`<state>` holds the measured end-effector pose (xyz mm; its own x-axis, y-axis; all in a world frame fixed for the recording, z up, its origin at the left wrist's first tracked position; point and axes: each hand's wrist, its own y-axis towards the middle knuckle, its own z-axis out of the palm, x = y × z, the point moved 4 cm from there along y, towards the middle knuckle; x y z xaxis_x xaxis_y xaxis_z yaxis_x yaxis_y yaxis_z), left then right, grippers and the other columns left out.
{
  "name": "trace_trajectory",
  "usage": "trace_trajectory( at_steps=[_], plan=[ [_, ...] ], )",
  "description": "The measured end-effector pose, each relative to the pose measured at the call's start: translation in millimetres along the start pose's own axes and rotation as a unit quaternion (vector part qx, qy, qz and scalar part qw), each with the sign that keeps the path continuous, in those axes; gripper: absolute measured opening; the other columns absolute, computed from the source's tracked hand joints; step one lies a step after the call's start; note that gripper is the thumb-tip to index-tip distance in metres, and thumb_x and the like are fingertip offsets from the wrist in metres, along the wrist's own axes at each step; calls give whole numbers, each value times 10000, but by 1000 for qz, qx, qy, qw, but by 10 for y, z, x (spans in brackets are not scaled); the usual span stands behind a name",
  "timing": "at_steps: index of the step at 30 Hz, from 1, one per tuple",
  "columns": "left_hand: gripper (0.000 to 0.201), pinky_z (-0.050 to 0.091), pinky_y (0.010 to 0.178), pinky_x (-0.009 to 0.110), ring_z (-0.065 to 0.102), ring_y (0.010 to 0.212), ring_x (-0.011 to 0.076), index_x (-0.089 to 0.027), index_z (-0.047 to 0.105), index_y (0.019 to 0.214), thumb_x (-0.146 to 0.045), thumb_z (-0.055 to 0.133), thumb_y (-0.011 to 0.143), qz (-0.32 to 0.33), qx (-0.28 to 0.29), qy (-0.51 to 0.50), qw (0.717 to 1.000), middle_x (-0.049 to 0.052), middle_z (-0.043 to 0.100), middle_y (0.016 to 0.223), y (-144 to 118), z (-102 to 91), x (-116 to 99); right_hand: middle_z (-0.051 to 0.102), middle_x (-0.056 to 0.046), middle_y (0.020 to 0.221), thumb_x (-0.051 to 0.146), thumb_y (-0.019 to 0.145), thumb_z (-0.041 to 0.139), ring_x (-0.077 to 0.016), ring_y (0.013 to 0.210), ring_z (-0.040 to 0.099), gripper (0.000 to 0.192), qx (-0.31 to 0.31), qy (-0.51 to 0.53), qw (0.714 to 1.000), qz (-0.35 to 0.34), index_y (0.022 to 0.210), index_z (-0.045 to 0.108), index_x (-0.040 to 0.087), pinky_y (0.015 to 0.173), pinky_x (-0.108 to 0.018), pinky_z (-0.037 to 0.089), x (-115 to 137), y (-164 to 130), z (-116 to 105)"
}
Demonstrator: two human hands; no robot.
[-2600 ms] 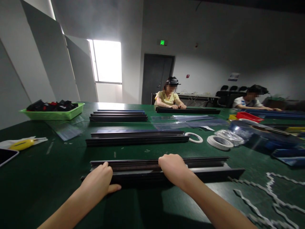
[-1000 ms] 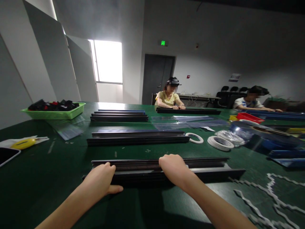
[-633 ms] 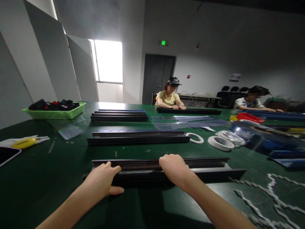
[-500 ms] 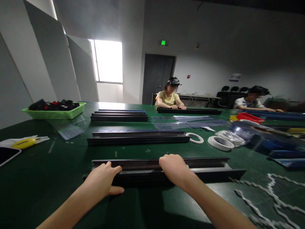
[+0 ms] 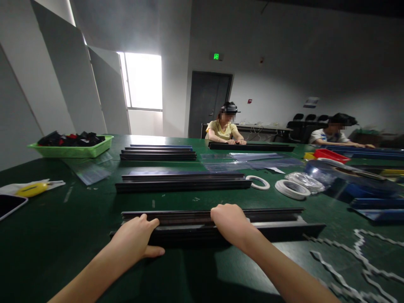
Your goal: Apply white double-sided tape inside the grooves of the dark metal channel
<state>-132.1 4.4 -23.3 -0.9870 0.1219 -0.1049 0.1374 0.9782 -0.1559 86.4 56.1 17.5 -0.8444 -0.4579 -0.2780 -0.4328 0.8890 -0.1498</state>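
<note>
A long black channel profile lies crosswise on the green table in front of me, with a pale strip along its inside. My left hand grips the front wall near the left end. Its fingers reach over the rim, while the thumb sticks out in front. Right of the middle, my right hand is closed and bent down into the channel. The fingertips of that hand are hidden, and I cannot make out what they pinch. A small whitish bit shows beside its wrist.
Further back lie more black profiles, a white tape ring and tape rolls. Wavy white strips are spread at the right. A green basket, a yellow tool and a phone are at left. Two people sit opposite.
My left fingers have drawn back very slightly along the channel; my right hand stays put. At the far right, a blue profile has shifted a little to the left.
</note>
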Motion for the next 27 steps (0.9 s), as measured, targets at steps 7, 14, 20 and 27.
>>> trace_trajectory(
  at_steps=[7,14,20,27],
  plan=[
    [603,481,788,401,626,913,319,-149,600,1112,-549,603,660,-9,-6,4,1000,151,641,999,-5,-5,-5,707,-176,891,21,735,480,-263,868,667,289,4,4,1000,8,861,718,125,687,-305,480,9,-20,-27],
    [572,494,755,394,641,844,312,-94,644,931,-586,598,643,-8,-9,16,1000,157,655,932,28,37,11,712,-162,852,20,716,501,-294,835,673,269,-5,-3,1000,-3,842,713,128,661,-347,502,2,7,17],
    [576,498,735,403,645,830,315,-103,650,930,-601,583,648,-10,-7,8,1000,150,659,922,34,68,32,714,-151,823,15,702,512,-298,804,677,250,-16,1,1000,-6,800,713,127,649,-353,514,-7,25,31],
    [580,493,737,413,643,836,318,-128,657,959,-607,583,640,-10,-6,1,1000,147,661,934,51,82,51,713,-155,823,20,701,514,-304,805,677,245,-13,0,1000,-8,802,713,120,644,-353,514,-9,26,42]
  ],
)
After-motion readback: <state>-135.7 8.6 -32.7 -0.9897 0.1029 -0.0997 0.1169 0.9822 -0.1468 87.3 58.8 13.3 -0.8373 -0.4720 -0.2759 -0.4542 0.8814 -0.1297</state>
